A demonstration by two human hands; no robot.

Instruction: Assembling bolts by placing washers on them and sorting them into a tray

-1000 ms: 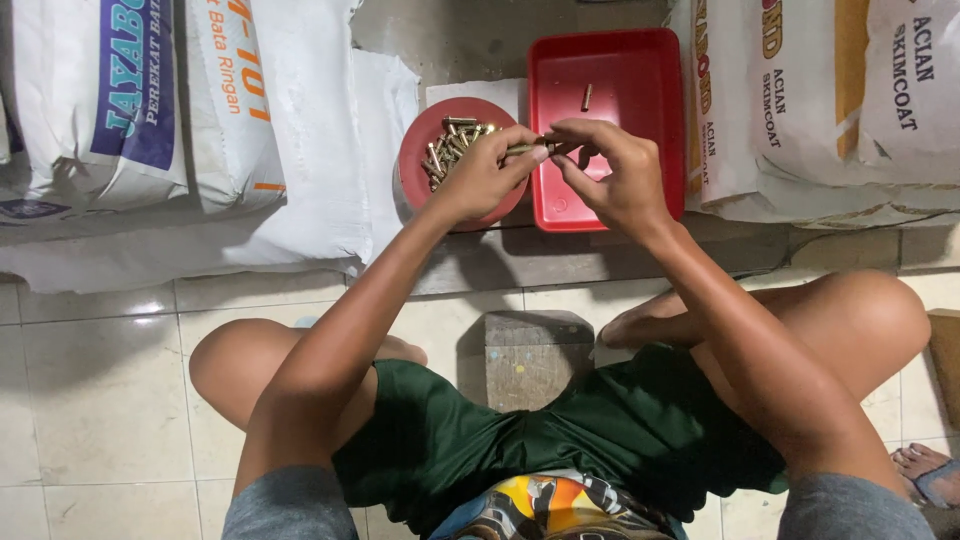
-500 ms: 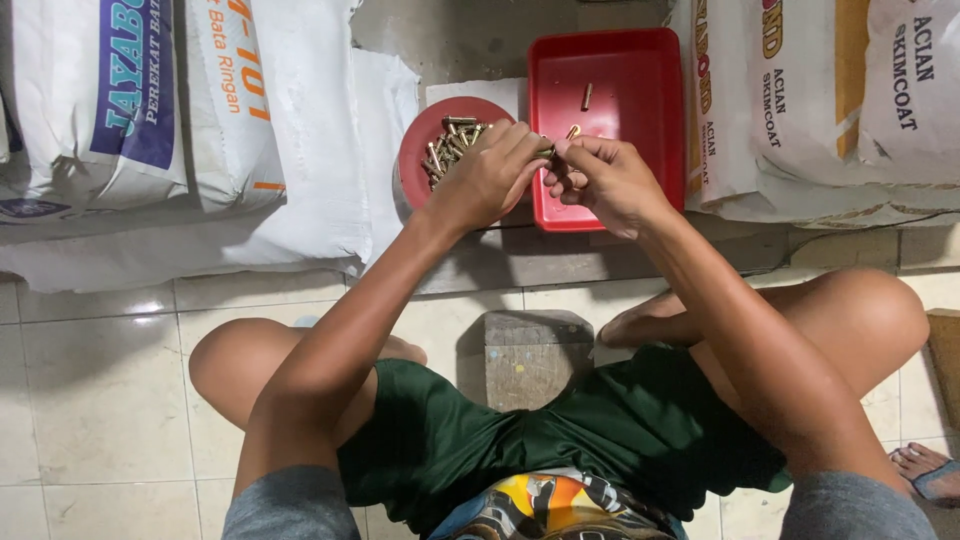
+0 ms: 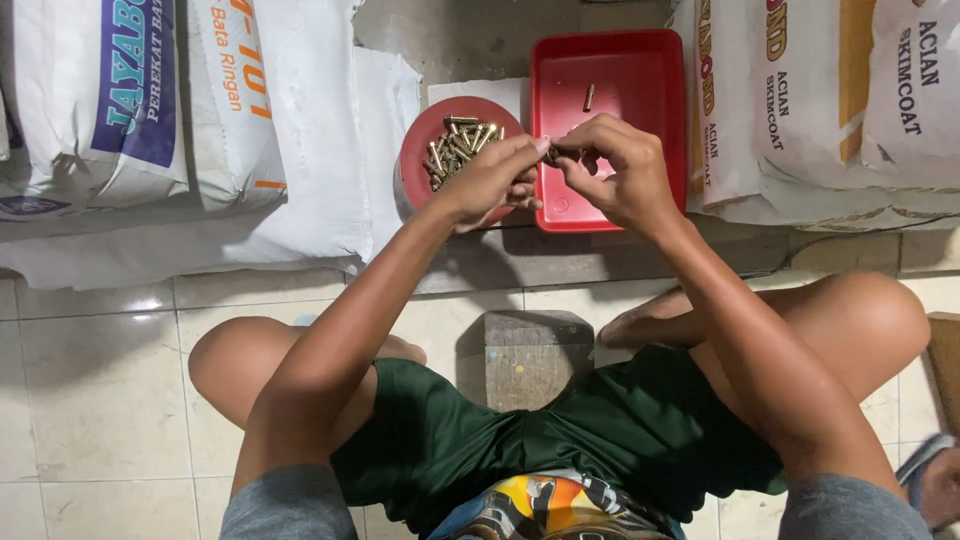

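Brass pin point(image 3: 563, 154), small and partly hidden, sits between your two hands, just over the left edge of the red rectangular tray point(image 3: 640, 70). Your left hand point(image 3: 490, 178) pinches one end of it with thumb and fingertips, and your right hand point(image 3: 615, 170) pinches the other end with curled fingers; the fingertips of both hands almost touch. One single brass piece point(image 3: 589, 96) lies inside the tray, near its far edge. Just beside the tray, on the left, stands a round red bowl point(image 3: 418, 150) with a heap of brass pieces point(image 3: 460, 142) in it; your left hand covers its near rim. White printed sacks point(image 3: 150, 110) lie to the left and more sacks point(image 3: 830, 100) to the right. You sit on a low grey block point(image 3: 525, 355) on the tiled floor point(image 3: 90, 380)
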